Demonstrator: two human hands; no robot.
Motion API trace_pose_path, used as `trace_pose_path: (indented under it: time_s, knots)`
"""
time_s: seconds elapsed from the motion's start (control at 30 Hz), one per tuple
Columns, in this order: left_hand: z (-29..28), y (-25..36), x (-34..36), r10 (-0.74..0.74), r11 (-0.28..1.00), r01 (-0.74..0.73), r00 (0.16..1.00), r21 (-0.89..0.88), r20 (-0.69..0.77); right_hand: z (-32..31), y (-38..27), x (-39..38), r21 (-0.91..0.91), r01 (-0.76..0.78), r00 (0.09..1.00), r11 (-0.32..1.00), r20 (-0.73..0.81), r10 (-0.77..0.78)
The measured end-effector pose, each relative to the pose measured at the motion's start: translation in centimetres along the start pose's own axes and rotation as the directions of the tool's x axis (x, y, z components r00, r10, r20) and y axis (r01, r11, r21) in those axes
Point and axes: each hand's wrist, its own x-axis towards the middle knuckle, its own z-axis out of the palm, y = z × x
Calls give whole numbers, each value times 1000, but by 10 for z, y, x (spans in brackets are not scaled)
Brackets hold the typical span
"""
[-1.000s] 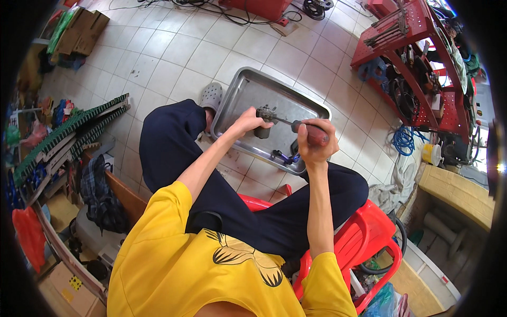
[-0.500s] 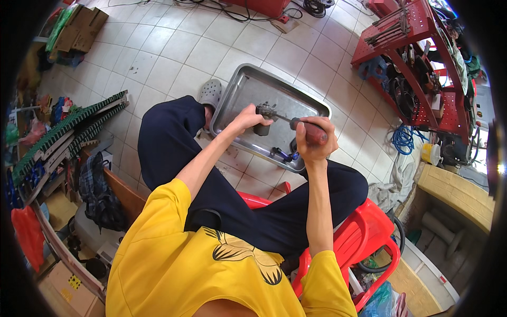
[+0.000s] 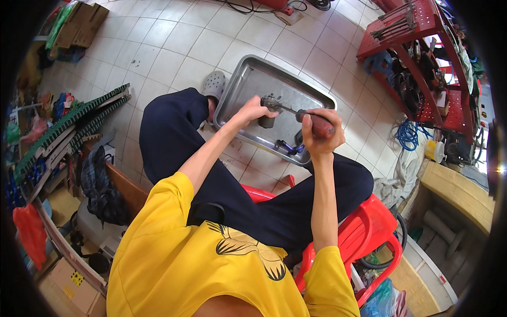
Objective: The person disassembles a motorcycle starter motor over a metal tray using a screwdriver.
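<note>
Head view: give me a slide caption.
Over a metal tray, the left hand holds a metal part; the right hand grips a red-handled screwdriver aimed at it.

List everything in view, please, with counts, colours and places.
Metal part: one, dark grey, centre
Screwdriver: one, red handle, right of centre
Tray: one, silver, centre
Small item: one, blue, in tray
Rack: one, red, upper right
Coil: one, blue, right
Chair: at least one, red, lower right
Bag: one, dark, left
Boxes: at least two, brown, left side
Floor: one, white tiles, throughout
Clutter: many, mixed colours, both sides
Shirt: one, yellow, bottom
Trousers: one pair, navy, centre
Shoe: one, grey, left of tray
Left grip: one, bare, holding metal part
Right grip: one, bare, holding screwdriver
</note>
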Motion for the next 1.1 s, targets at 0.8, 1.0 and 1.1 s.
trace_pose_path:
  time_s: [0.8, 1.0, 1.1]
  knots:
    - [-2, -16, 16, 5, 1000, -5, 1000, 23, -9, 2, 0, 0, 31, -41, 999, 999, -21, 41]
    - [0, -16, 12, 20, 1000, -21, 998, -2, -51, 2, -2, 1, 31, -45, 999, 999, -18, 45]
    - [2, -11, 9, 9, 1000, -9, 1000, 7, -24, 0, 0, 0, 25, -40, 999, 999, -12, 41]
